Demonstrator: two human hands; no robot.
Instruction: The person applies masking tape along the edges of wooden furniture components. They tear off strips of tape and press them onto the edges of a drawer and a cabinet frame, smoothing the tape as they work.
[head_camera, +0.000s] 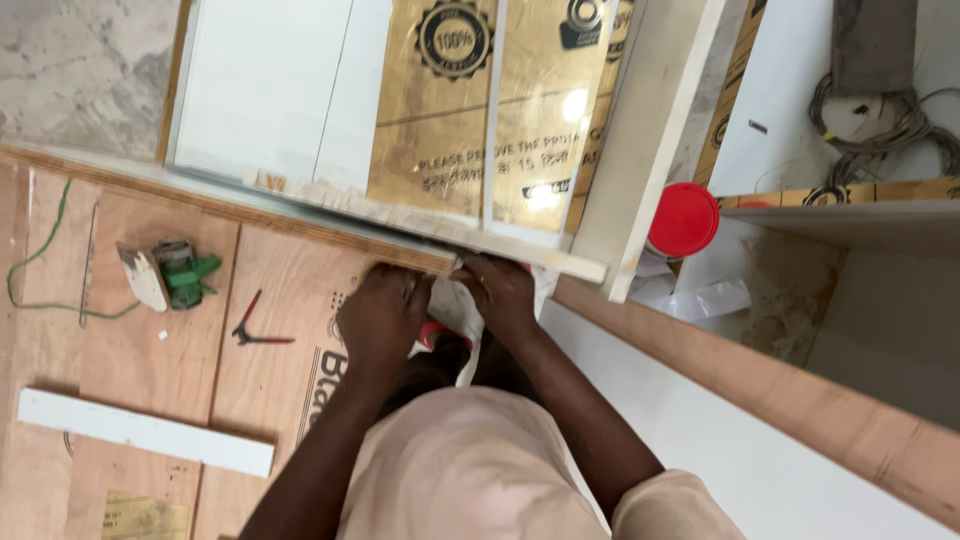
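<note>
Plywood edging is the work here: a long laminated board (300, 205), white-faced with a raw ply edge, runs across the floor, and both hands bear on its edge near the right end. The left hand (385, 315) lies with its fingers curled over the edge, pressed together; the right hand (500, 290) sits just beside it, fingers bent down against the same edge. A red tool (432, 335) shows between the wrists, mostly hidden. By my reading this is a pressing or seating step, and it calls for steady, even pressure along the edge. Further left on the brown floor sheet (270, 380) lie red-handled pliers (255, 330), a green power tool (172, 274) and a white strip (145, 432). A red lid (684, 219) sits right, by gold-filmed panels (440, 110).
</note>
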